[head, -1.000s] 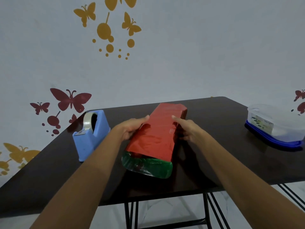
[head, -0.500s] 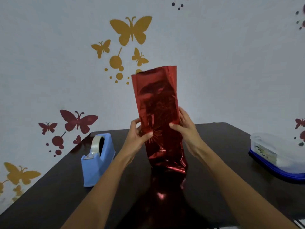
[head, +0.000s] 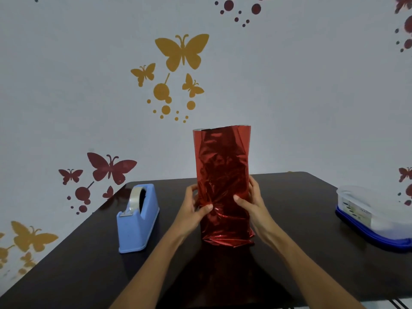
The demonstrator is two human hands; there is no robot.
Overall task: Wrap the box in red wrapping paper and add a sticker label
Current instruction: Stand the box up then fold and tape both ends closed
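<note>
The red wrapping paper [head: 221, 175] is judged light, thin and slick: a metallic foil sheet that creases readily, keeps its wrinkles and may tear or slide under a hard pinch. The box inside is hidden. The straight sides of the lower part suggest a stiff body there, whereas the upper part appears to be an empty sleeve that would collapse if squeezed. The sound place to take hold is therefore the lower half, on opposite sides, where the paper is backed. In appearance the paper forms a tall upright tube, glossy red and finely creased, open at the top where a silvery inner edge shows, and bunched in crumpled folds at the foot. No sticker label is visible on it. It stands on end near the middle of the dark table [head: 301, 208], foot touching the surface. The left hand [head: 194, 208] grips its left side low down, thumb across the front face, fingers curled round the edge. The right hand [head: 252, 204] grips the right side at about the same height, thumb on the front, fingers behind. A blue tape dispenser [head: 139, 221] stands to the left, apart from the paper, and a clear plastic container [head: 376, 219] sits well apart at the right. Butterfly decals [head: 181, 52] mark the wall behind.
</note>
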